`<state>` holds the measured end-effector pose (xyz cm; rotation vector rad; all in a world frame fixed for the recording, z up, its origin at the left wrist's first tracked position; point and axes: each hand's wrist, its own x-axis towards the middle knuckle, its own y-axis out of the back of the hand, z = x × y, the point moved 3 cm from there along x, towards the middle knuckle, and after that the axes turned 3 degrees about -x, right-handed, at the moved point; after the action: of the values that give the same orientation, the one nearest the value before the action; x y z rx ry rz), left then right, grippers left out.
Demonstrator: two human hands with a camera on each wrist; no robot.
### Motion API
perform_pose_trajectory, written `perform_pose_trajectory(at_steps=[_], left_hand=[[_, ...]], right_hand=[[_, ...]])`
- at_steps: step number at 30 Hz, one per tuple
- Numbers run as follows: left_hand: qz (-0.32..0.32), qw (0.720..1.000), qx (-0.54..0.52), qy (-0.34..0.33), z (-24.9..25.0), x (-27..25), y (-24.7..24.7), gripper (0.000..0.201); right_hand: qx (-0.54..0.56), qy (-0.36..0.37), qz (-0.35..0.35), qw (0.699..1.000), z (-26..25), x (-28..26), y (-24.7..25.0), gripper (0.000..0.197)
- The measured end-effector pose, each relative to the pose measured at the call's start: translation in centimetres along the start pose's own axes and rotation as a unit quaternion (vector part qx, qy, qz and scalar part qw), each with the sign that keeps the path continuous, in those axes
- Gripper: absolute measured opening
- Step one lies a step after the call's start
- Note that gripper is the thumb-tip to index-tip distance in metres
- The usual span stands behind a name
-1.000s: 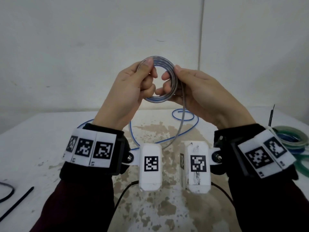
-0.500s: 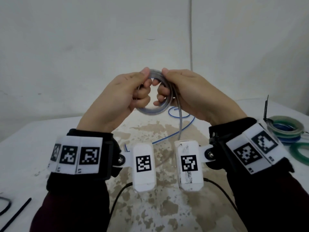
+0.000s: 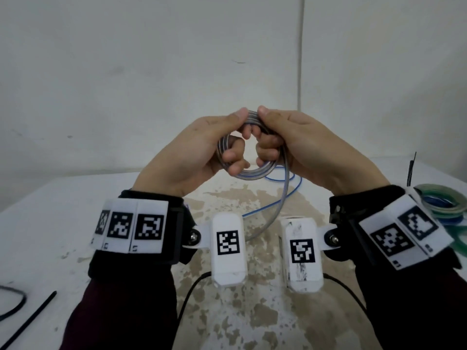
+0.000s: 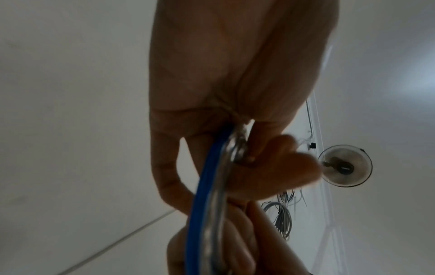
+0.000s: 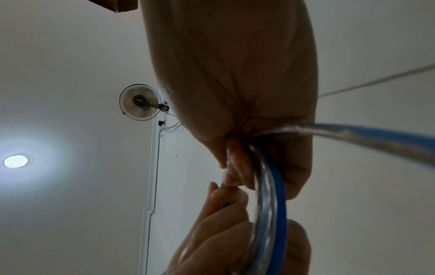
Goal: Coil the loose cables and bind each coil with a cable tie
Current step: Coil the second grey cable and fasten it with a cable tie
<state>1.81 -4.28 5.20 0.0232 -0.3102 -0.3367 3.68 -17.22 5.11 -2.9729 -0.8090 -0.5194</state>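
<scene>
A small coil of blue and clear cable [image 3: 252,171] is held up in front of the wall, above the table. My left hand [image 3: 217,145] grips the coil's left side, thumb on top and fingers curled through the ring. My right hand [image 3: 283,140] grips its right side the same way, the two thumbs almost touching at the top. The cable's loose tail [image 3: 280,198] hangs from my right hand down to the table. The wrist views show the blue coil [image 4: 207,195] [image 5: 275,195] running through the curled fingers [image 4: 169,176] [image 5: 235,167].
The white table [image 3: 63,210] has a worn brown patch in the middle. More blue cable [image 3: 285,176] lies on it behind the hands. Bound green and blue coils [image 3: 442,200] sit at the right edge. Black cable ties [image 3: 27,322] lie at the front left.
Both hands came a little lower and closer together on the coil. The right thumb slid up to the top beside the left thumb, and the fingers curled tighter round the ring.
</scene>
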Motion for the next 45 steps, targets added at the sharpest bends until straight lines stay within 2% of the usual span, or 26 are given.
perform_pose_trajectory(at_steps=[5, 12, 15, 20, 27, 33, 38, 41, 45], left_hand=[[0.051, 0.995, -0.054, -0.063, 0.3, 0.2, 0.8, 0.032], [0.071, 0.988, -0.106, -0.081, 0.8, 0.3, 0.4, 0.035], [0.050, 0.993, -0.095, -0.056, 0.6, 0.4, 0.1, 0.036], [0.011, 0.998, -0.054, -0.003, 0.1, 0.2, 0.0, 0.032], [-0.053, 0.995, -0.069, 0.038, -0.2, 0.0, -0.4, 0.029], [0.024, 0.992, -0.117, -0.046, 0.1, 0.7, 0.3, 0.033], [0.067, 0.984, -0.128, -0.099, 0.5, 0.7, 0.7, 0.034], [0.062, 0.982, -0.145, -0.105, 0.5, 0.7, 0.2, 0.034], [0.013, 0.987, -0.147, -0.058, 0.5, 0.7, -0.8, 0.030]], right_hand=[[0.025, 0.017, 0.058, 0.998, 0.0, 0.4, -0.4, 0.037], [0.090, 0.005, 0.040, 0.995, -0.1, 0.2, -0.1, 0.037], [0.089, 0.010, 0.042, 0.995, 0.0, 0.4, 0.1, 0.037], [-0.020, 0.016, 0.035, 0.999, 0.0, 0.1, 0.8, 0.038], [-0.087, -0.010, 0.002, 0.996, -0.2, -0.5, 1.4, 0.037], [-0.017, -0.020, 0.056, 0.998, 0.1, 0.3, 1.4, 0.037], [0.042, 0.010, 0.026, 0.999, 0.2, 0.2, 1.4, 0.039], [0.073, 0.013, 0.033, 0.997, 0.2, 0.3, 1.4, 0.040], [0.086, 0.022, 0.041, 0.995, 0.0, 0.4, 1.6, 0.038]])
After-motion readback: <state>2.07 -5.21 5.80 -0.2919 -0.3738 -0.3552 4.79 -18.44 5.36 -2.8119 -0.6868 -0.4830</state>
